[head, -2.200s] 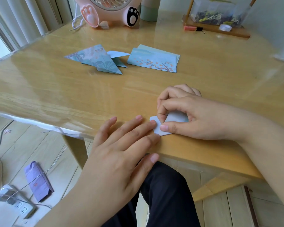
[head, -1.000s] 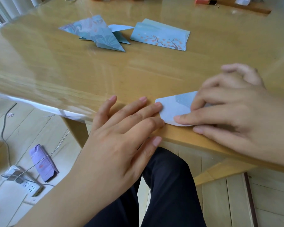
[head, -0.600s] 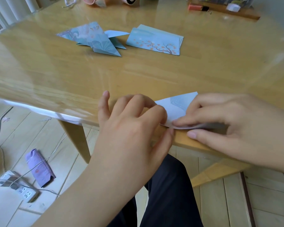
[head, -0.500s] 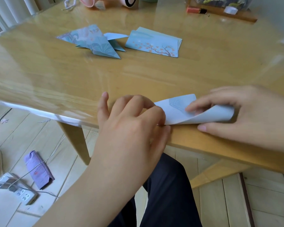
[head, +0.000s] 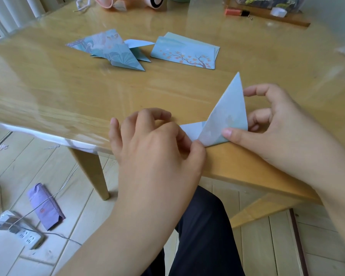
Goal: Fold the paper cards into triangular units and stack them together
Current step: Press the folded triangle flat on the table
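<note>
Paper card point(head: 225, 118) pinched between both hands' fingers point(head: 230, 134), flap raised at table edge.

This looks like a room in a home, used for a hobby. A glossy wooden worktop point(head: 72, 92) stands on pale plank flooring point(head: 72, 198), with curtain folds point(head: 12, 14) at the upper left edge. A pink desk fan with a paw print point(head: 127, 1) sits at the far side, near a lipstick point(head: 236, 12) and a roll of tape point(head: 278, 11) on a wooden tray point(head: 287, 19). On the floor lie a white power strip point(head: 26, 237) with trailing cables and a purple packet point(head: 45, 206). Patterned folded papers point(head: 184, 50) lie on the worktop.
</note>
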Tool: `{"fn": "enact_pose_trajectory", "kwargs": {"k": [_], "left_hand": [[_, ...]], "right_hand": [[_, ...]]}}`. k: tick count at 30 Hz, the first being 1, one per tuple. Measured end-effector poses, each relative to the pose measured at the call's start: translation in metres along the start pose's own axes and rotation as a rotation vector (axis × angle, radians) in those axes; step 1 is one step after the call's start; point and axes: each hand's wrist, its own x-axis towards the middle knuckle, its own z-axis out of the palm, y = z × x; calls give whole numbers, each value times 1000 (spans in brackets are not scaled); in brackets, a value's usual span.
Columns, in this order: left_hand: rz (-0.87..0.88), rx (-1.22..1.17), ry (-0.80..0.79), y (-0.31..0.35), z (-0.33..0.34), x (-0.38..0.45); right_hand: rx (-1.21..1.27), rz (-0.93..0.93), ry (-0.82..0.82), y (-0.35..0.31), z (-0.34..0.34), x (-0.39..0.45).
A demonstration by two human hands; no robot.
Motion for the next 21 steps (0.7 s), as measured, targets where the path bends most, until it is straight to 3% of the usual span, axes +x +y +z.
{"fn": "enact_pose_trajectory", "kwargs": {"k": [7, 11, 17, 21], "left_hand": [[-54, 9, -21, -3, -3, 1], [-51, -107, -17, -9, -10, 2], [375, -78, -87, -25, -19, -6], [458, -29, -136, -33, -19, -5]], "right_hand": [[-114, 39, 32, -5, 2, 2], [-110, 47, 29, -6, 2, 1], [-146, 34, 27, -5, 3, 1], [-144, 22, 32, -6, 3, 1]]}}
